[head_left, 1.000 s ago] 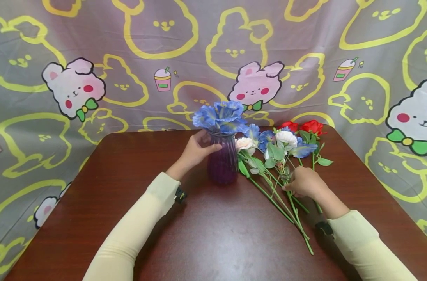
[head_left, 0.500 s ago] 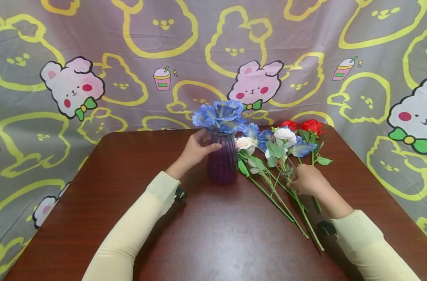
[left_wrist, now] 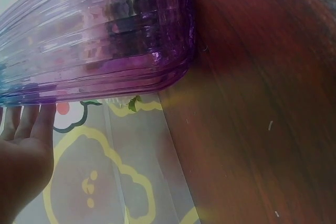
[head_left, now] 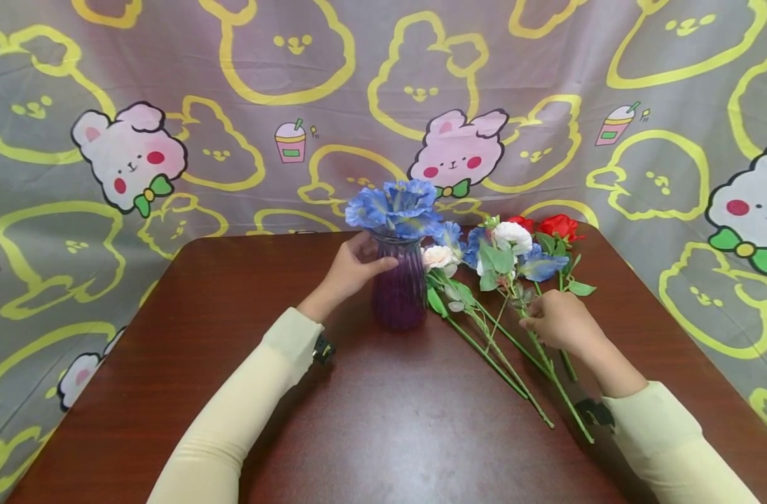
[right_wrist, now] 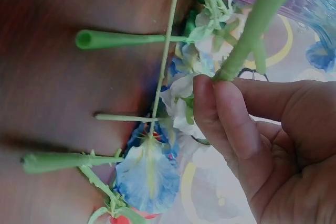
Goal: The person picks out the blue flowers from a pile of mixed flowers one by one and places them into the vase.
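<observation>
A ribbed purple glass vase (head_left: 401,297) stands upright on the table with blue artificial flowers (head_left: 396,210) filling its mouth. My left hand (head_left: 351,269) grips the vase near its neck, thumb across the front; the left wrist view shows the vase body (left_wrist: 115,35) and the hand (left_wrist: 26,156) at its side. My right hand (head_left: 562,322) pinches the green stem of a white artificial flower (head_left: 512,238) between thumb and fingers. In the right wrist view that stem (right_wrist: 257,30) rises from the fingertips of the right hand (right_wrist: 262,135).
Right of the vase lie several other artificial flowers: a pale pink one (head_left: 438,257), blue ones (head_left: 543,264) and red roses (head_left: 560,227). Their stems (head_left: 490,358) point toward the front of the brown table (head_left: 383,434). A cartoon-print cloth (head_left: 333,84) hangs behind.
My right hand has shifted slightly right, and the lower end of the pinched stem has swung right and a little up. My left hand and the vase have stayed in place.
</observation>
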Available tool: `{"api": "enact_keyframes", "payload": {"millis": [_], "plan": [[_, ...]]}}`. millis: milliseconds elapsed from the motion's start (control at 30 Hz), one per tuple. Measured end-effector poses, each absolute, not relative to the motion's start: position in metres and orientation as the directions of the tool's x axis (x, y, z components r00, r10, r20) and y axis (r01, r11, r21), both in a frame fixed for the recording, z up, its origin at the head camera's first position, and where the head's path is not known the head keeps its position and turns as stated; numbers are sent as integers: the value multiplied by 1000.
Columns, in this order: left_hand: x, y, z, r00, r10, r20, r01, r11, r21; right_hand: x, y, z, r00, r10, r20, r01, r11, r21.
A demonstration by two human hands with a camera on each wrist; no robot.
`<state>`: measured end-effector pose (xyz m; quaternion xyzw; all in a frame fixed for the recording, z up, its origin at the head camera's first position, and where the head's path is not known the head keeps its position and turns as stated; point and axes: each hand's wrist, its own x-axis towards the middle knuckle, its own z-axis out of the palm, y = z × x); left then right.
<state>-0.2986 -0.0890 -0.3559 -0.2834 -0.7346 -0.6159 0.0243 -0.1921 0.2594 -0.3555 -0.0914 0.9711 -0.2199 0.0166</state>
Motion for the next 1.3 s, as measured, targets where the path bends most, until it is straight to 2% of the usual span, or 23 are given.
{"api": "enact_keyframes", "payload": {"millis": [267,900,1167,1300], "plan": [[-299,-89,-357,-840,380,386,451,96,887,-189,261,-348,-986,-167,-9,-147,892,-428],[-299,-90,-359,-847,367,384,451,115,885,-187,275,-334,-990,-121,77,-142,902,-409],[-299,-89,-358,-855,364,369,435,120,892,-190,298,-328,-989,-51,137,-101,913,-395],[-299,-88,-357,-857,368,361,426,114,897,-195,316,-328,-993,6,121,-44,913,-405]]}}
